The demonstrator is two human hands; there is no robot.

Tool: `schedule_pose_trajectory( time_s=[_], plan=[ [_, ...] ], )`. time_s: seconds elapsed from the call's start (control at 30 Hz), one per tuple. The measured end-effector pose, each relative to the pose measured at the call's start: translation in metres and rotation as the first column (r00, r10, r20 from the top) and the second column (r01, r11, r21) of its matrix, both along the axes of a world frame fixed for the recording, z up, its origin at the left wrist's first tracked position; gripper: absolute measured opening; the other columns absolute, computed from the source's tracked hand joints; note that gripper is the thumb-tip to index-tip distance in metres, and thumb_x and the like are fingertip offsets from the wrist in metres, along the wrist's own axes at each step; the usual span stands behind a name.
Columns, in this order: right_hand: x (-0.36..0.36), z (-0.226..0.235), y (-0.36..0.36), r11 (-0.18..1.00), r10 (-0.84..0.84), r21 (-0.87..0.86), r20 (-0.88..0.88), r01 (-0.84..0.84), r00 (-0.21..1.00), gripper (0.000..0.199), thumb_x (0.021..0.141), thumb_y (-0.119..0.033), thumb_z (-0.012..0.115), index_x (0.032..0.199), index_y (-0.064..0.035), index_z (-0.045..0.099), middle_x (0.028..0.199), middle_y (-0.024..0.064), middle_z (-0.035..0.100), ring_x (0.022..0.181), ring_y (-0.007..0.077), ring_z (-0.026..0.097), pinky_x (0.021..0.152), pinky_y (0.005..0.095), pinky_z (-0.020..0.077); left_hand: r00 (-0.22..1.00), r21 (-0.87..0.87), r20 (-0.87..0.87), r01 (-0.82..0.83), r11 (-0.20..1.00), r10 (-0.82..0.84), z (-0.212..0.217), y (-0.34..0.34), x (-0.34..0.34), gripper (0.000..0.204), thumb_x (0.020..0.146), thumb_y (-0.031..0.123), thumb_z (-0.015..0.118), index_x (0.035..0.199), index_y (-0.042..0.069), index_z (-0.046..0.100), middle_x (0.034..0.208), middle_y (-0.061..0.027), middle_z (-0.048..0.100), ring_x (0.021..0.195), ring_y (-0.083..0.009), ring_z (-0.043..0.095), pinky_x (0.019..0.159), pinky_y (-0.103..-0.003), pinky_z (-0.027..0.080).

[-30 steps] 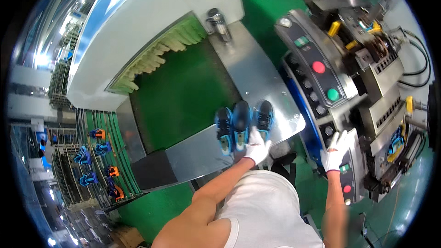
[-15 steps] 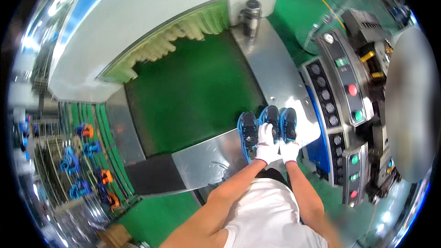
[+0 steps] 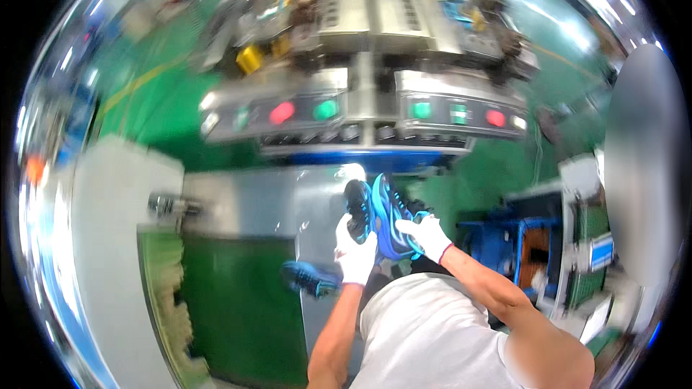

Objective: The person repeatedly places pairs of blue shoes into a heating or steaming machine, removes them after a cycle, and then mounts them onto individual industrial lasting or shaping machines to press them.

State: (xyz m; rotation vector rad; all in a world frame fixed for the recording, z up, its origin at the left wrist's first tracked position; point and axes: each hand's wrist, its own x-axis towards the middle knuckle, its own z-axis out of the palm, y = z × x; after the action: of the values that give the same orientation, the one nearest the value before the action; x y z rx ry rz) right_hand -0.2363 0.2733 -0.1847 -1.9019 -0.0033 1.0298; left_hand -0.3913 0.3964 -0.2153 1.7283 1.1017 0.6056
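Carefully, a worker in white gloves handles two black-and-blue sneakers over the metal surface (image 3: pixel 270 205) of a conveyor station. The left hand (image 3: pixel 355 253) is closed around the rear of one sneaker (image 3: pixel 357 203), which stands toe-forward, while the right hand (image 3: pixel 427 236) grips its neighbor (image 3: pixel 389 220) by the upper, that shoe tilted onto its side with the sole turned toward the first. The two shoes sit close together, perhaps touching; blur hides the exact contact. A fresh midsole edge could scuff the other's upper if the hands squeeze inward, and the tilted shoe could roll out of the right hand, whose hold looks mostly one-sided, should the glove fabric slip.

A third sneaker (image 3: pixel 310 279) lies apart to the left, near the left forearm, its toe seeming to reach over the border of the green conveyor belt (image 3: pixel 245 310). A nudge from that arm could push it farther on, or a running belt could drag it toward the strip curtain (image 3: pixel 169 302); whether the belt is moving cannot be told. Ahead, just past the toes, stands a machine with two push-button panels, left (image 3: pixel 259 117) and right (image 3: pixel 441 112), where a careless forward swing might knock a shoe against the blue front edge (image 3: pixel 339 158).
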Motion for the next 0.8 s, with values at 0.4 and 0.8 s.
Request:
schedule_pose_trajectory(
  time_s=[0.4,0.8],
  plan=[
    [0.044,0.068,-0.304,0.432,-0.889,0.262,-0.04,0.863,0.456,0.077,0.07,-0.036,0.096,0.108,0.0194,0.059,0.079,0.0065,0.059,0.064,0.0067,0.051,0.045,0.0266,0.0412,0.432,0.074,0.145,0.893,0.445,-0.89,0.125,-0.202,0.226,0.071,0.074,-0.001,0.078,0.14,0.003,0.053,0.128,-0.0132,0.063,0.115,-0.0211,0.062,0.103,-0.036,0.049],
    [0.116,0.115,-0.564,-0.02,-0.565,0.1,0.82,0.995,-0.094,0.078,0.087,-0.033,0.075,0.148,0.0021,0.042,0.128,0.0322,0.064,0.119,0.0447,0.063,0.101,0.0474,0.0499,-0.105,0.542,-0.017,0.835,-0.097,-0.994,0.161,-0.516,0.48,0.077,0.084,0.012,0.075,0.152,0.001,0.039,0.143,-0.0249,0.054,0.133,-0.0336,0.055,0.112,-0.04,0.042]
  ],
)
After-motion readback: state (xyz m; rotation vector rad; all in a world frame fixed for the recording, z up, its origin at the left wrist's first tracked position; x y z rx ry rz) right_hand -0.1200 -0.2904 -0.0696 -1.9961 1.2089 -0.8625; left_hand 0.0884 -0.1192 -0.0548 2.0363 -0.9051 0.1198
